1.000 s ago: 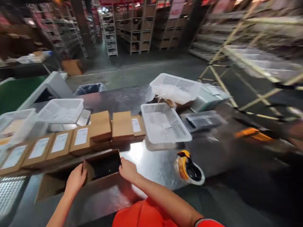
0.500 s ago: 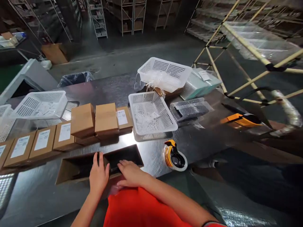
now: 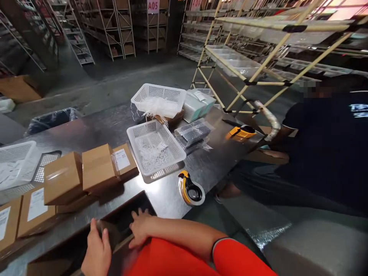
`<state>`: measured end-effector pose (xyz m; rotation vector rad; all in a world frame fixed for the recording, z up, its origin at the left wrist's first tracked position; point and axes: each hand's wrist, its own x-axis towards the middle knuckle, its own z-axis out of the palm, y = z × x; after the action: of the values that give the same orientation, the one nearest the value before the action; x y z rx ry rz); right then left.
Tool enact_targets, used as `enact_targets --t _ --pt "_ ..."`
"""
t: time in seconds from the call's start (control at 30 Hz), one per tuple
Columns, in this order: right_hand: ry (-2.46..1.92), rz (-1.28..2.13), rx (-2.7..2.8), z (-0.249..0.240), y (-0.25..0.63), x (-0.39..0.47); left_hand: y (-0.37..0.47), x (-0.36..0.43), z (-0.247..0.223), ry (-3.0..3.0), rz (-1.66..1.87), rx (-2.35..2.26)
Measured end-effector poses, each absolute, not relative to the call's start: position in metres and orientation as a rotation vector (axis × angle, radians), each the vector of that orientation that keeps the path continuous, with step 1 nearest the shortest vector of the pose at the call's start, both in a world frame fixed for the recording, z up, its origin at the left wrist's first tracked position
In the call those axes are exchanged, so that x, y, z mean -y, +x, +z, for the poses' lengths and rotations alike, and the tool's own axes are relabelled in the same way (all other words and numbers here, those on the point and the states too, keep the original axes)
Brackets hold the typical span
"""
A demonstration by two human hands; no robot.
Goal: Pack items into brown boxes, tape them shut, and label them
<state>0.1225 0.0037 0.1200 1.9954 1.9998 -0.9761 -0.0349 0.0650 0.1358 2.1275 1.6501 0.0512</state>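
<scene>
The right grip [image 3: 140,227], fingers spread, reaches into an open cardboard box [image 3: 124,211] on the bench [image 3: 168,193]. The left grip [image 3: 97,249] is at the box's flap [image 3: 112,232]; whether it pinches it cannot be told. Closed cartons [image 3: 99,168] sit beyond both grips; a tape dispenser [image 3: 189,189] lies right of the right grip, a white basket [image 3: 143,130] beyond it.
</scene>
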Motion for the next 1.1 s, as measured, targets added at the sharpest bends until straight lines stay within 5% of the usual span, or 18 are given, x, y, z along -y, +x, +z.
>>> enact_targets --t 0.73,0.93,1.1 --pt "1.776 -0.625 -2.714 0.131 0.143 0.025 -0.072 -0.085 0.093 1.939 0.256 -1.294" --pt "1.797 -0.832 -2.897 0.159 0.16 0.026 -0.073 -0.083 0.095 1.9 0.231 -1.317" --pt "2.211 -1.31 -3.177 0.244 0.222 0.045 -0.073 -0.078 0.097 1.879 0.232 -1.312"
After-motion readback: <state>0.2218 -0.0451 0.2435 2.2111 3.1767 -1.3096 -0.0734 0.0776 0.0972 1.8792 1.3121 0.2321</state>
